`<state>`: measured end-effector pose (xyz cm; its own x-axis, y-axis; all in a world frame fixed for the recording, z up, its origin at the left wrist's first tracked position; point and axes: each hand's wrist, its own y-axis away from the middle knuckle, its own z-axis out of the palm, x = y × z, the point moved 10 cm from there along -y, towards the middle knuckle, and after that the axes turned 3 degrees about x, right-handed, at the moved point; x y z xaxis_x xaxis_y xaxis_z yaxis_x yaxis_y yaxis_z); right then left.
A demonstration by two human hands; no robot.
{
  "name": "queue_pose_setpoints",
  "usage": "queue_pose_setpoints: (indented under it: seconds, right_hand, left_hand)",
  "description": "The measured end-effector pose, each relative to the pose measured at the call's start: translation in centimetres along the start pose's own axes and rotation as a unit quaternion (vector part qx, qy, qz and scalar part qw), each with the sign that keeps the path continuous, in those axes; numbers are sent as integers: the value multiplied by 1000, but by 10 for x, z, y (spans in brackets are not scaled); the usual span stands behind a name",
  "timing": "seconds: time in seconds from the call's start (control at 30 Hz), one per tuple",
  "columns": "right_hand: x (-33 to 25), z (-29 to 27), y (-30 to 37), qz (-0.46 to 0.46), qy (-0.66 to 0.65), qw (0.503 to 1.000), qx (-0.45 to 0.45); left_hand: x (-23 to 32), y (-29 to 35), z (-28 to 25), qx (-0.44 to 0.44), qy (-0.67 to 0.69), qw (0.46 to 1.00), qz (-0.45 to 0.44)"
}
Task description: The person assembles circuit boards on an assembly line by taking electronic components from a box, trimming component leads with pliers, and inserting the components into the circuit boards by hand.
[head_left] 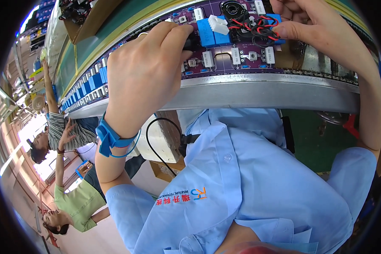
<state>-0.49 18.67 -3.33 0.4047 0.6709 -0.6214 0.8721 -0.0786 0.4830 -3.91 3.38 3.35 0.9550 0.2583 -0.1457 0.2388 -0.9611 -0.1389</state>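
A purple circuit board (221,50) lies on the conveyor in front of me, set with blue blocks (206,33), white rectangular parts and small push buttons. My left hand (142,70) bends over the board's left part, its fingers closed around a dark part (192,42) that they mostly cover. Across the board's upper right runs a bundle of red and black wires (256,28), ending in a white plug (218,24) that rests over the blue blocks. At the bundle's right end, the thumb and curled fingers of my right hand (307,21) close on the wires. A round black part (232,8) sits behind the plug.
A metal rail (249,91) edges the conveyor on my side. More populated boards (86,86) line up to the left. A cardboard box (86,25) of dark parts stands beyond the line. Two people work at far left, one in a green shirt (78,203).
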Motion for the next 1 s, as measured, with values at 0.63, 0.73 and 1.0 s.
queue_pose_setpoints:
  seconds: [0.63, 0.73, 1.0]
  right_hand:
    - [50, -114, 78, -122, -132, 929, 324]
    - [-3, -74, 110, -271, -168, 897, 305]
    - [-133, 82, 94, -455, 260, 846, 99]
  left_hand:
    - [23, -37, -7, 28, -5, 997, 70]
    - [42, -45, -8, 80, 16, 991, 102]
    - [50, -70, 3, 100, 36, 989, 100]
